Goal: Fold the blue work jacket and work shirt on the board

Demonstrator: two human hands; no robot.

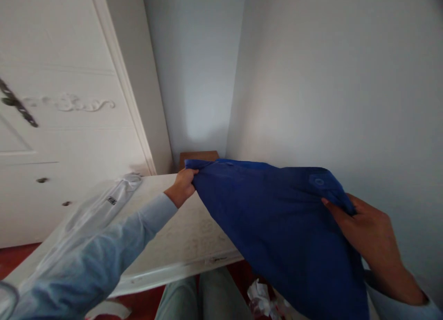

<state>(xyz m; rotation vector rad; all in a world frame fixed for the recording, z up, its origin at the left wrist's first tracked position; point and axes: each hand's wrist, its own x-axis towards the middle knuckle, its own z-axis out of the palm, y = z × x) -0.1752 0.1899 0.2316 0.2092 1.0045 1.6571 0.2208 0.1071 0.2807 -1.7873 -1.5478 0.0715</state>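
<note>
A dark blue garment [270, 218] with a button near its upper right corner is stretched between both hands and hangs down over the right end of the white table. My left hand [184, 184] pinches its upper left corner above the table's far side. Closed on the upper right edge, just below the button, is my right hand [367, 227], with the thumb on the near face of the cloth. The garment's lower end runs out of the bottom of the view.
The white table [166, 246] carries a clear plastic bag [100, 204] at its left. Behind stand a white cabinet [76, 140] and a brown box [199, 157]. A wall rises at the right. Crumpled plastic [259, 296] lies on the red floor near the knees.
</note>
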